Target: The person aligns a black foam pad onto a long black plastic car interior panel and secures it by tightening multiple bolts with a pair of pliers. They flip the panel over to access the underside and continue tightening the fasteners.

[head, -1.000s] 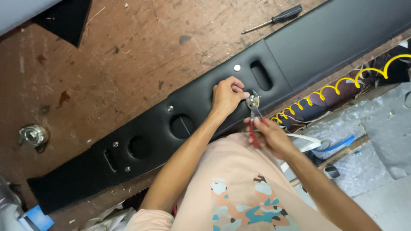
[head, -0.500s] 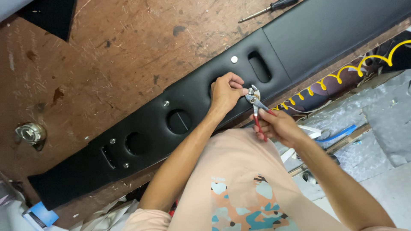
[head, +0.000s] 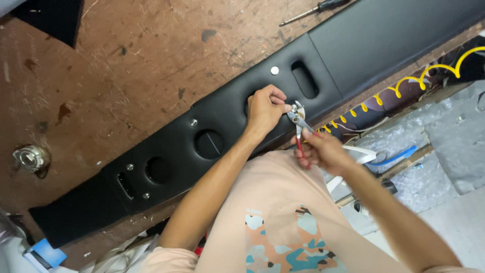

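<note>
— Pliers [head: 299, 126] with red handles are biting on a small silver fastener [head: 294, 108] at the near edge of a long black padded panel [head: 353, 45], which is lying diagonally across a worn brown workbench [head: 131, 65].

— Who is holding what?

— The person's right hand [head: 321, 150] is clenching around the red handles, just off the near edge of the panel. The left hand [head: 265, 108] is resting on the panel beside an oval cutout [head: 304, 79], its fingertips [head: 284, 107] pinching at the fastener right where the plier tips are meeting it.

— What else is showing on the panel?

— Two round holes [head: 209, 143] are sitting left of the hands, with small silver studs [head: 194, 122] dotted about, and another stud [head: 274, 71] lying just beyond the left hand.

— And around it?

— A screwdriver [head: 313, 10] is lying at the far edge of the bench, well apart from the hands. A shiny metal fitting [head: 30, 157] is sitting at the far left. A yellow coiled cord [head: 434, 68] is trailing along the right, below the panel's edge. The person is wearing a pale peach shirt [head: 283, 212].
</note>
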